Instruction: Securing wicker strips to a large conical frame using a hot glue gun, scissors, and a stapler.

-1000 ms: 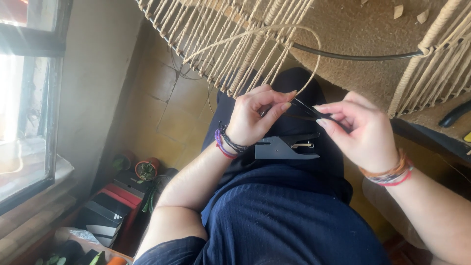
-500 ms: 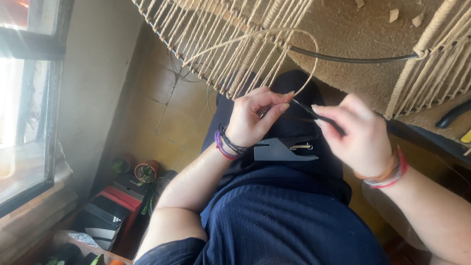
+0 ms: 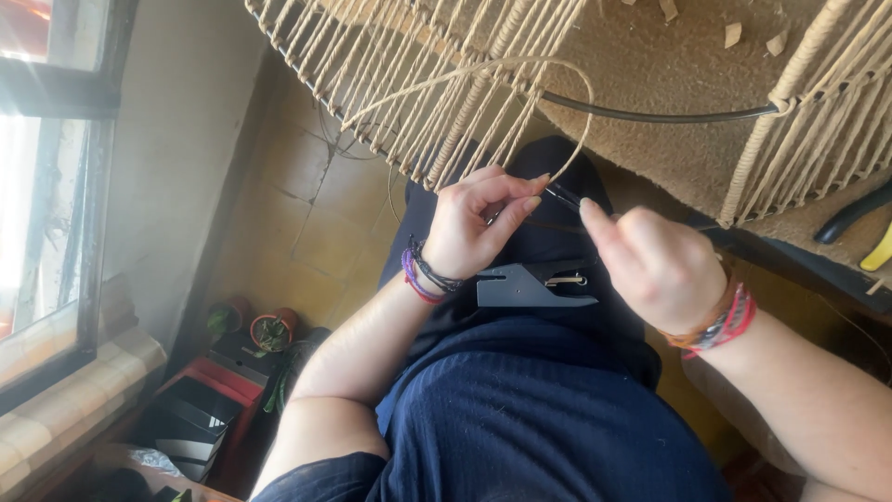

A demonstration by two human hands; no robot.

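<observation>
My left hand point(image 3: 478, 223) pinches the end of a beige cord point(image 3: 520, 67) that loops up from a frame wrapped in many hanging cords point(image 3: 409, 102). My right hand point(image 3: 655, 265) holds a thin dark tool point(image 3: 564, 196) whose tip meets the cord end at my left fingertips. Both hands hover above my lap, over dark blue clothing. A grey flat tool point(image 3: 530, 285) lies on my lap just below the hands. A black metal ring point(image 3: 650, 116) of the frame shows bare between wrapped parts.
A woven tan mat point(image 3: 669, 74) lies on the table behind the frame. Pliers with black and yellow handles point(image 3: 859, 228) rest at the right edge. Small potted plants point(image 3: 269, 327) and red and black boxes point(image 3: 200, 404) sit on the floor left, below a window point(image 3: 46, 186).
My right hand has turned and shifted slightly left, bringing the dark tool's tip closer to the cord end held by my left hand. The cord loop stays up.
</observation>
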